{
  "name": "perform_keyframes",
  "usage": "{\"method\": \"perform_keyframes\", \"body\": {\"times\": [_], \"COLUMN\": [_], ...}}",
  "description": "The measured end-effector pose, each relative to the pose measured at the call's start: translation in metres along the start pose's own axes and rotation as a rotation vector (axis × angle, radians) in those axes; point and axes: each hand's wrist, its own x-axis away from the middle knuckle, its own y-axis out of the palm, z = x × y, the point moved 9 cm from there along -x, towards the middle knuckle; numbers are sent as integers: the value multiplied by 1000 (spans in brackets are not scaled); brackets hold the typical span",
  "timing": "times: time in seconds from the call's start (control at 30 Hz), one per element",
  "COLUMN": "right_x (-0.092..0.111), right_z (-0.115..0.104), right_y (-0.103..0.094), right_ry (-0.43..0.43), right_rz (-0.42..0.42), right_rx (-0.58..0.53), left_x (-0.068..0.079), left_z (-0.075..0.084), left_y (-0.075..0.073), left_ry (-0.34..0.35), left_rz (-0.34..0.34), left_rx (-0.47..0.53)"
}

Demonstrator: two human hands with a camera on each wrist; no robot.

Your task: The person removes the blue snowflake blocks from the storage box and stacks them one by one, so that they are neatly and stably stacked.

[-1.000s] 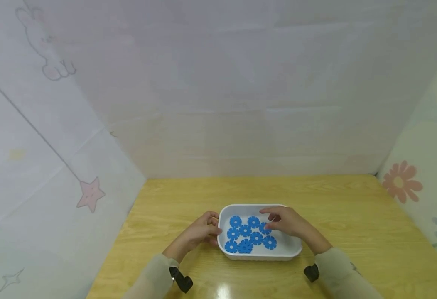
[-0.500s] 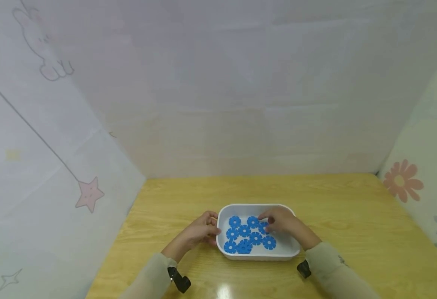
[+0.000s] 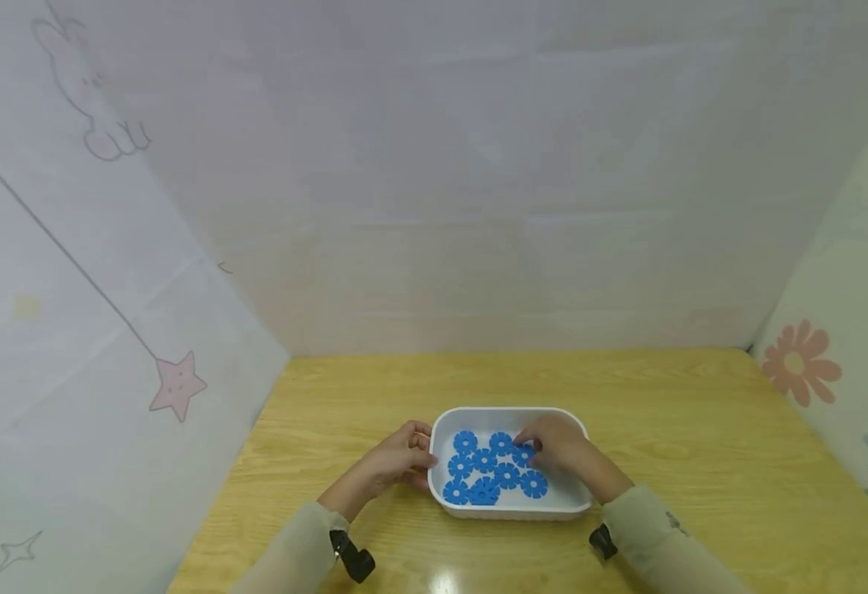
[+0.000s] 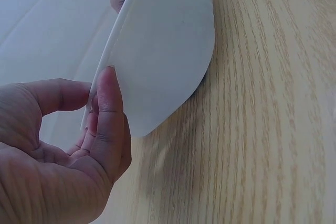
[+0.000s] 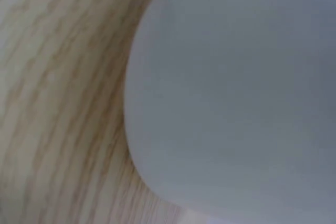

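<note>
A white plastic tub (image 3: 508,512) stands on the wooden table, with several blue notched interlocking discs (image 3: 507,476) lying on its floor. My left hand (image 3: 397,462) grips the tub's left wall, which the left wrist view shows pinched between thumb and fingers (image 4: 108,103). Inside the tub, my right hand (image 3: 563,448) reaches down over the far right part of the group. Its thumb and index finger pinch one blue disc (image 3: 522,455) at its edges, partly covering it. Only the tub's outer wall (image 5: 226,103) and the table fill the right wrist view; the hand is out of it.
The wood-grain table (image 3: 360,388) extends around the tub on all sides. Pale printed cloth walls (image 3: 434,280) enclose its back and sides. In the tub's front left part, two or more discs overlap (image 3: 484,492). A dark strap piece (image 3: 352,557) sits at the left wrist.
My right hand has lowered into the tub, and its thumb and index finger have closed in on a disc. The left hand keeps its grip on the tub wall.
</note>
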Motion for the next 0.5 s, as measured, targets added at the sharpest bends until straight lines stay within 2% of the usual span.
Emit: {"method": "perform_keyframes", "body": {"times": [0.27,0.5], "right_x": [-1,-2], "right_z": [2,2], "right_y": [6,5], "right_ry": [29,47], "right_rz": [-28,-19], "right_rx": [-26,-25], "left_x": [2,1], "left_z": [-2,-2], "left_y": [0,-1], "left_ry": [-4,-6], "left_rz": [2,0], "left_rx": [-2,-4]}}
